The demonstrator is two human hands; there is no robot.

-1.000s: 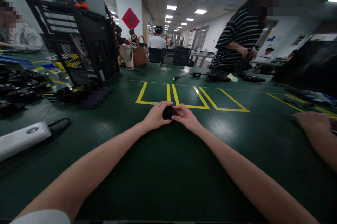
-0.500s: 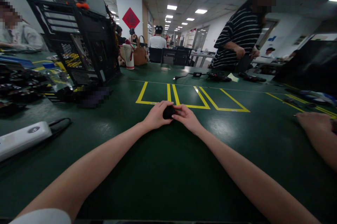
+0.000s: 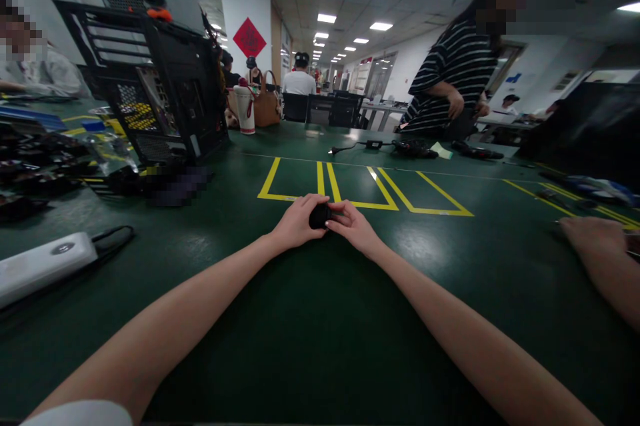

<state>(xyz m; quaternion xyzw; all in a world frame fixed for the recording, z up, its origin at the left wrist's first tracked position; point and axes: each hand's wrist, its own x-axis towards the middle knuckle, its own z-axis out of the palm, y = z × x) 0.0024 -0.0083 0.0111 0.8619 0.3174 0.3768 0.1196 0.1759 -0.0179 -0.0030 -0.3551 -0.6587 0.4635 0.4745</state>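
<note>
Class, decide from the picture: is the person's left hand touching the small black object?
Touching. The head view shows the left hand curled around the black object, with fingers and thumb on either side.

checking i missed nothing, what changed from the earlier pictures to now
In the background, the hands of the person in stripes have moved apart. The left hand still holds the black object, the right hand still at its edge; neither visibly shifted or let go. The cup stayed put.
</note>
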